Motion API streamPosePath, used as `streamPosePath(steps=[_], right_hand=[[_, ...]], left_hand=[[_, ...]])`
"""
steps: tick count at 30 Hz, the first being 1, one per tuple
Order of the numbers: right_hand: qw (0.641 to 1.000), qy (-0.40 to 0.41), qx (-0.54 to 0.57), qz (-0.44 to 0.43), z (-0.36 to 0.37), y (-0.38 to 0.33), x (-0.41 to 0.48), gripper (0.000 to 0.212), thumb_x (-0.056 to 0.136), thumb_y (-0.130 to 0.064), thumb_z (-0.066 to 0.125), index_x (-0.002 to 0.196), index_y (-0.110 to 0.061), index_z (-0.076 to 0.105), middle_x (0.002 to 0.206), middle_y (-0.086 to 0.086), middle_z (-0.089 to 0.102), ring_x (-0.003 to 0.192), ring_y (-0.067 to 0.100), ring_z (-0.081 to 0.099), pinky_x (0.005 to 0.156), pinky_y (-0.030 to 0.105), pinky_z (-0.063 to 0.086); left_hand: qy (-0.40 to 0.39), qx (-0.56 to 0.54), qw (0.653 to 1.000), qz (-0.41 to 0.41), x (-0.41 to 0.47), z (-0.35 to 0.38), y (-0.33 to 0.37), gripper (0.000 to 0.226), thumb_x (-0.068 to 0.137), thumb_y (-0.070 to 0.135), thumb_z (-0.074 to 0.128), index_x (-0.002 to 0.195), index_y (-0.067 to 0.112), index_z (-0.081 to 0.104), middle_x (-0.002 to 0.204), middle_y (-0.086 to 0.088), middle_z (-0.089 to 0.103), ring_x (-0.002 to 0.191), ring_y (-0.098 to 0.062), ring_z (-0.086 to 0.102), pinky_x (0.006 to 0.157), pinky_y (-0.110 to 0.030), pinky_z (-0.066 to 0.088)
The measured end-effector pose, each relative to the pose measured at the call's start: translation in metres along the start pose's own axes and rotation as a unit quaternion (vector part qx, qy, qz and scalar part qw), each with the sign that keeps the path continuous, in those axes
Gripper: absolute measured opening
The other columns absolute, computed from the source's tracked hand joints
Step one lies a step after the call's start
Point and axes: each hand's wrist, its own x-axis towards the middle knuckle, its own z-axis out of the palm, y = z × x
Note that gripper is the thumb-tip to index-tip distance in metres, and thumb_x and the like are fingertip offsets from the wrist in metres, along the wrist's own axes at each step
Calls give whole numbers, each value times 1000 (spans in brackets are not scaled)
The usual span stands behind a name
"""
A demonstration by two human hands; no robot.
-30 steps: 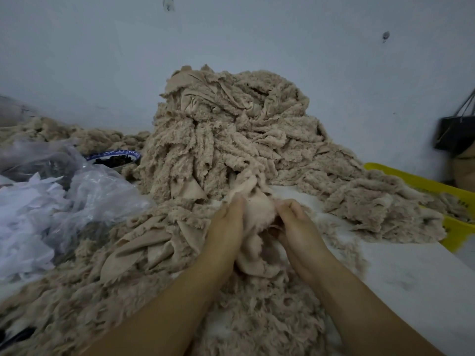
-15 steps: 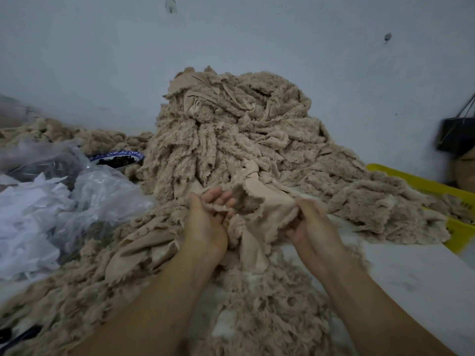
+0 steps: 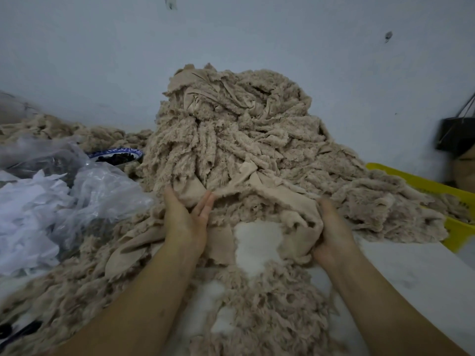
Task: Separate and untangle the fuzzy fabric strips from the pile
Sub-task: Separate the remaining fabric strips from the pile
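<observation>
Left hand [image 3: 186, 222] rests against the strip [image 3: 259, 200], fingers [image 3: 205, 205] straight; right hand [image 3: 332, 235] (blurred) apparently clutches its three-o'clock end; tugging may topple the twelve-o'clock pile [image 3: 231, 129].

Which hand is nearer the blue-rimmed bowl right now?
Left. The left hand is in front and right of the blue-rimmed bowl; the right hand is farther right, gripping the fabric strip.

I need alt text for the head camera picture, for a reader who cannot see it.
Two bare hands stretch a beige fuzzy fabric strip between them over a white table: the left hand supports one end with straight fingers, the right hand grips the other. Behind rises a tall pile of similar strips.
</observation>
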Motion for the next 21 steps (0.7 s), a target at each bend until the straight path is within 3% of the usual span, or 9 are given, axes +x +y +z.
streamPosePath(steps=[3,7,9,10,13,16,18,20,21], right_hand=[[999,-13,-46,-14,2,5,-1,14,93,-22,53,94,-12,62,71,7,64,56,21,60,51,29,52],[998,-17,-67,-13,4,7,-3,15,93,-26,58,99,-13,61,72,7,65,53,21,62,53,32,54],[997,-33,-68,-18,4,5,-4,22,93,-29,62,104,-10,63,78,8,69,55,22,65,52,32,55],[996,-45,-74,-22,5,6,-5,26,93,-31,64,106,-8,65,82,10,72,58,23,68,53,33,55],[985,-86,-142,-55,12,13,-10,35,94,-34,64,108,-2,63,96,20,70,76,31,68,68,41,57],[952,-162,-240,-96,21,25,-22,23,96,-27,60,77,-13,58,65,9,59,59,24,55,55,35,50],[925,-218,-292,-107,26,31,-30,35,97,-20,57,63,-24,55,58,1,53,52,14,47,50,25,44],[893,-263,-346,-115,28,35,-35,39,99,-15,55,62,-26,53,58,-6,53,51,7,45,50,18,39],[878,-280,-371,-115,29,36,-36,36,99,-14,55,64,-24,51,58,-9,52,51,4,44,52,16,38]], left_hand=[[-57,217,974,8,-3,1,-6,53,101,44,50,148,24,37,134,-11,57,76,-25,76,55,-30,59],[-125,533,817,182,-10,-5,-6,44,101,42,48,144,39,44,80,7,73,59,-16,69,53,-26,55],[-153,588,761,229,-13,-6,-7,36,100,46,49,135,39,56,60,9,68,50,-8,60,46,-16,46],[-171,591,751,241,-16,-4,-9,29,100,46,50,124,39,63,54,9,65,46,-5,56,45,-13,43],[-245,529,799,147,-31,5,-22,30,100,45,52,94,26,75,57,1,67,47,-8,59,48,-15,47],[-252,463,849,-29,-40,9,-34,35,97,45,58,96,15,75,83,-10,76,70,-17,73,61,-24,56],[-238,409,874,-107,-40,8,-35,30,93,38,65,89,11,77,84,-9,76,76,-18,74,66,-28,57],[-200,313,909,-187,-34,8,-30,23,91,28,67,89,8,77,85,-11,75,78,-20,74,64,-29,57],[-178,262,923,-219,-30,8,-26,23,92,25,66,101,6,74,95,-13,75,85,-23,74,67,-33,58]])
